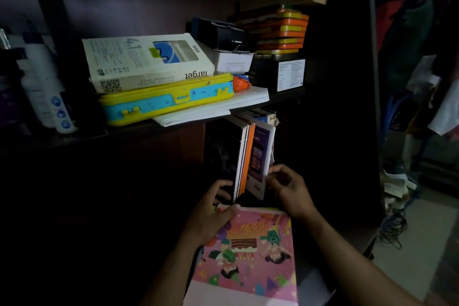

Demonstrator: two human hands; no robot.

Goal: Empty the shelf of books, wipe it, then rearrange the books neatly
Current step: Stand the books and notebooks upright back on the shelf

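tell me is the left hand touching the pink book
Touching. The head view shows the left hand with its thumb lying over the top edge of the pink book, with no gap between them.

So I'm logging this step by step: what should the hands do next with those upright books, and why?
Probably draw the upright books forward, out of the lower shelf. The left hand and right hand already flank their lower edges, fingers curled on them, and the books still stand inside. The pink book lies flat in front, under the left thumb.
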